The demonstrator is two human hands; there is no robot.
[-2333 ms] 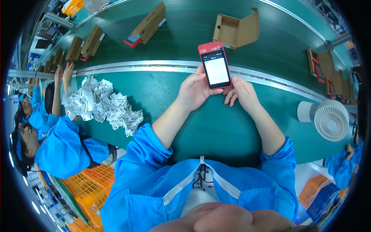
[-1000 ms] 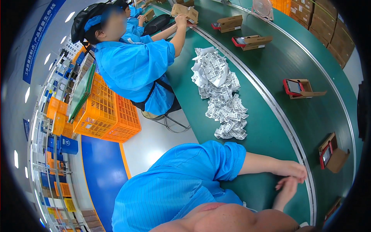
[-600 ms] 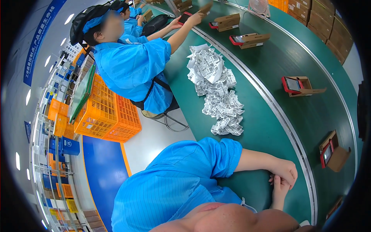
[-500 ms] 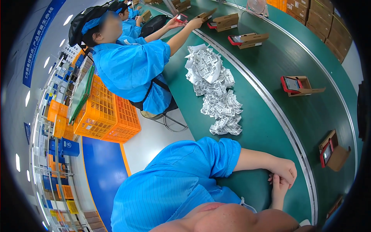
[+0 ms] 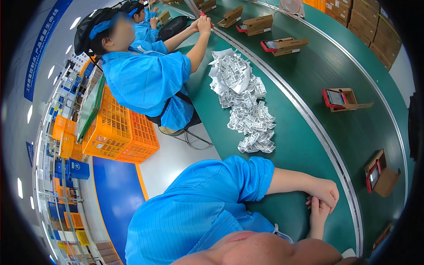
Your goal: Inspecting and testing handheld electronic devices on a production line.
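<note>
My left hand (image 5: 326,191) is closed and folded over the fingers of my right hand (image 5: 318,213), above the green table by the metal rail. Both hands have bent fingers pressed together, and no object shows in them. To their left on the table lies a long heap of white printed slips (image 5: 252,120), apart from my hands. Past the rail, nearest to my hands, an open brown carton (image 5: 388,182) holds a red-edged device with a screen (image 5: 373,173). Another open carton (image 5: 350,98) with a similar red device (image 5: 334,97) stands farther up the belt.
The metal rail (image 5: 304,108) divides the table from the dark green belt (image 5: 309,73). More cartons (image 5: 289,45) stand up the belt. A co-worker in blue (image 5: 141,79) sits at far left, near orange crates (image 5: 108,128). A pink fan (image 5: 291,8) stands beyond the belt.
The co-worker's hands have drawn back from a carton, which now stands on the belt, and come together around a red object. My hands keep their clasp; the view has shifted slightly.
</note>
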